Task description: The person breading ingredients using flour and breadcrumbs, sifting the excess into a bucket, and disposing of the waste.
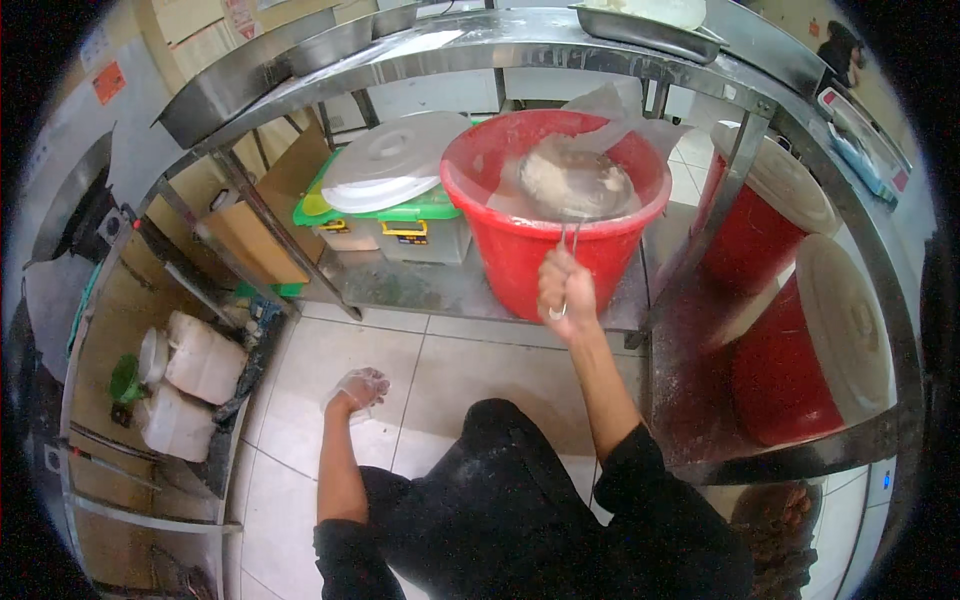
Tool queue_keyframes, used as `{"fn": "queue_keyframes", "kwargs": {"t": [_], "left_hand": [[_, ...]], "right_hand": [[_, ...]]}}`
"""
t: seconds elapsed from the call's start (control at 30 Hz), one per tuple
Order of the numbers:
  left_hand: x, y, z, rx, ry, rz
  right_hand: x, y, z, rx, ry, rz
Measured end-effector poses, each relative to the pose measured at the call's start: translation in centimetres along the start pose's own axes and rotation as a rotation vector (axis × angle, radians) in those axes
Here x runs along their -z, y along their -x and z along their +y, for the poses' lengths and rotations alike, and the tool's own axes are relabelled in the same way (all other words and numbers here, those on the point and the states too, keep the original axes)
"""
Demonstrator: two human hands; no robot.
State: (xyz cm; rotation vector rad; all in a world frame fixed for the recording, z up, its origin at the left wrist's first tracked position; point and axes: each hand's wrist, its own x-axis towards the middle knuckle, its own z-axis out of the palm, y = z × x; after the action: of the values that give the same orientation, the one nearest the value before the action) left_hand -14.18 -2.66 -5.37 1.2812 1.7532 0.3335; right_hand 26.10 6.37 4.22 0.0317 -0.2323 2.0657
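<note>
My right hand grips the two-wire metal handle of a round sieve. Pale, flour-like powder lies in the sieve, which is over the mouth of a large red plastic tub. More pale powder shows inside the tub, and a clear plastic liner sticks up at its back rim. My left hand, in a clear plastic glove, hangs above the tiled floor with its fingers curled and nothing visible in them.
Plastic boxes with green lids stand left of the tub under a white round lid. Lidded red tubs stand at right. Metal trays rest on the steel table above. White jerrycans sit at left. Another person appears far right.
</note>
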Motion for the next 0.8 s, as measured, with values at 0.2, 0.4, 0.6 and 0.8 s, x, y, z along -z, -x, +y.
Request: {"fn": "queue_keyframes", "kwargs": {"t": [0.2, 0.4, 0.6, 0.8], "left_hand": [[0.1, -1.6, -2.4, -0.045, 0.034, -0.009], [-0.7, -0.8, 0.3, -0.048, -0.07, -0.003], [-0.7, -1.7, -1.6, -0.105, -0.05, -0.017], [-0.8, -1.3, -0.3, -0.156, 0.015, -0.024]], "right_hand": [[-0.6, -1.0, -1.6, 0.133, 0.143, 0.123], [0.1, -1.0, -3.0, 0.03, 0.074, 0.091], [1.1, -0.5, -0.8, -0.003, 0.181, 0.088], [-0.1, -0.4, -0.3, 0.009, 0.006, 0.057]]}}
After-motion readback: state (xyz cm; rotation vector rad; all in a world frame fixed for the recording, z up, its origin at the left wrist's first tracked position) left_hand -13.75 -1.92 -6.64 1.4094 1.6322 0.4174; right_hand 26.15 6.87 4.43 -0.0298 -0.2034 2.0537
